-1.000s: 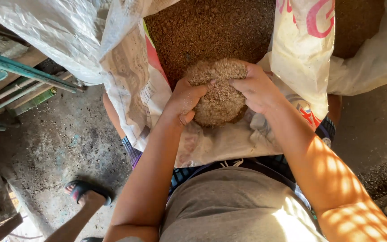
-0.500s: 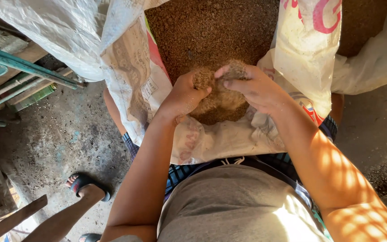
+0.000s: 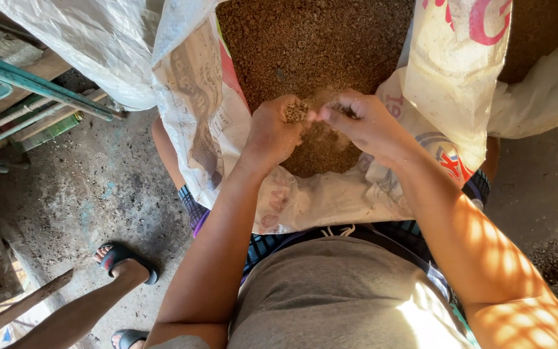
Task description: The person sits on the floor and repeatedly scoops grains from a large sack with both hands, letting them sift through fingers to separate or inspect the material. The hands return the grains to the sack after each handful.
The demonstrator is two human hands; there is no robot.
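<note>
A big white sack [image 3: 201,123] lies open beneath the hands, full of brown grainy meal [image 3: 311,45]. The left hand [image 3: 272,132] is curled round a small pinch of it; the right hand [image 3: 363,123] pinches more, fingertips meeting, apparently crumbling lumps. Breaking them finer needs gentle rubbing.

We have one view, worn on the head, looking steeply down our own chest and forearms, close above the hands [image 3: 321,126] and the open sack [image 3: 305,194] before us.
</note>
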